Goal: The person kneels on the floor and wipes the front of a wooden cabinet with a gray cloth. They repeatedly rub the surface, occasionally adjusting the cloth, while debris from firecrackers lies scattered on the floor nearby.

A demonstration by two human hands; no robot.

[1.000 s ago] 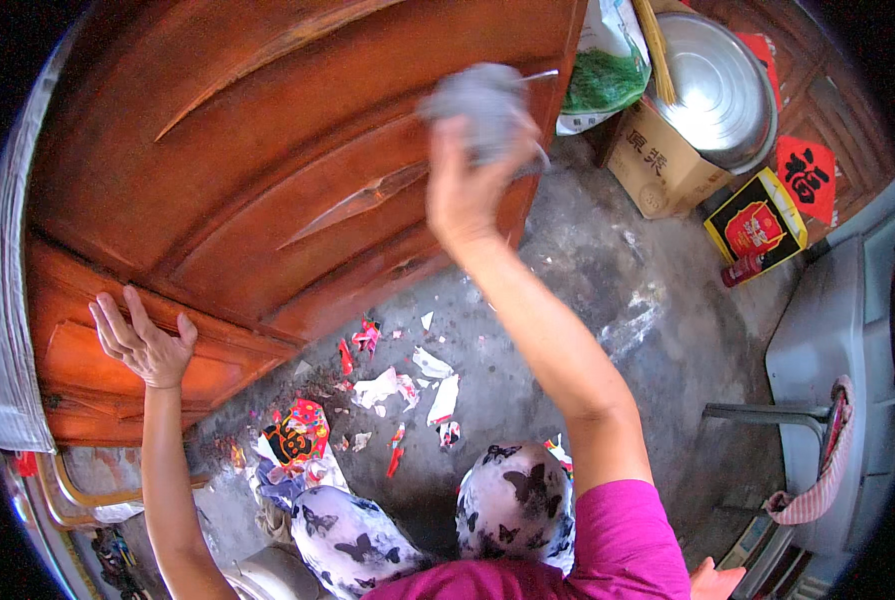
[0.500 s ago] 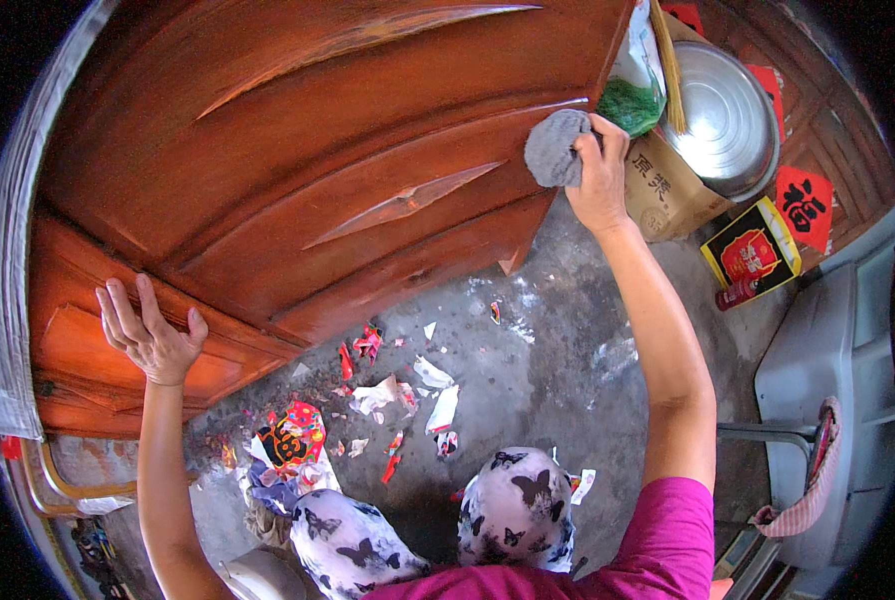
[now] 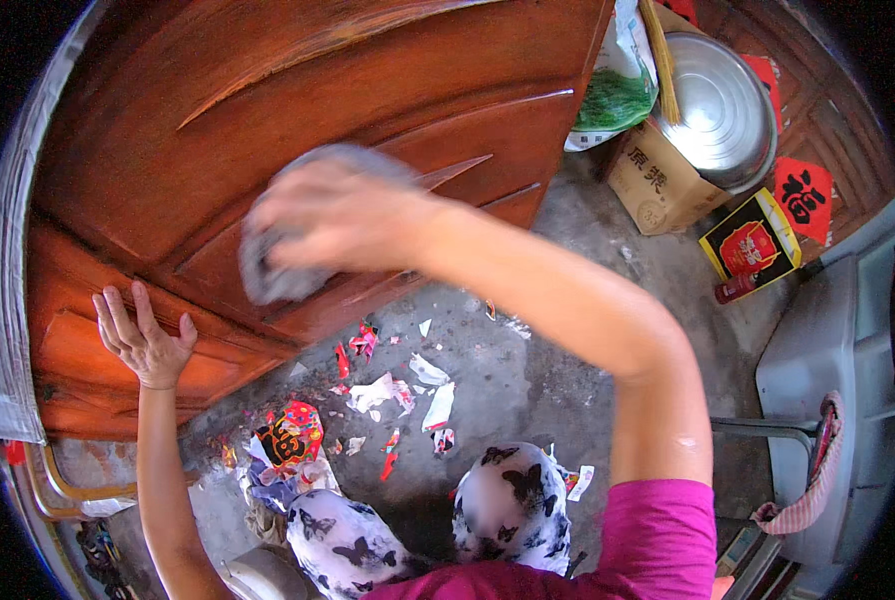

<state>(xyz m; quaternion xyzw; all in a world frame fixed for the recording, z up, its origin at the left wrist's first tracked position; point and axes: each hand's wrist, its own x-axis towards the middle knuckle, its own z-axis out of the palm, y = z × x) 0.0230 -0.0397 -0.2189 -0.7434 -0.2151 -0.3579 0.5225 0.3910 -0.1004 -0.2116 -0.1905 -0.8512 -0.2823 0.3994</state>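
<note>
A reddish-brown wooden door (image 3: 387, 60) with carved raised panels fills the upper left. My left hand (image 3: 145, 335) lies flat against its lower left panel, fingers spread. My right hand (image 3: 337, 215), smeared by motion, presses a grey cloth (image 3: 267, 270) against the middle of the door. The cloth spreads out above and left of my fingers. My right forearm reaches across from the right, over part of the floor and the door's lower edge.
Torn paper scraps (image 3: 372, 395) litter the grey concrete floor (image 3: 527, 400). Beyond the door's right edge stand a cardboard box (image 3: 657, 185), a round metal lid (image 3: 717, 110), a black and yellow bag (image 3: 752, 250) and a green-white sack (image 3: 612, 100). A grey plastic chair (image 3: 807, 370) is at right.
My right hand has swept left with the grey cloth, from the door's right edge to its middle. The door's free edge sits slightly further left. My left hand stays against the panel.
</note>
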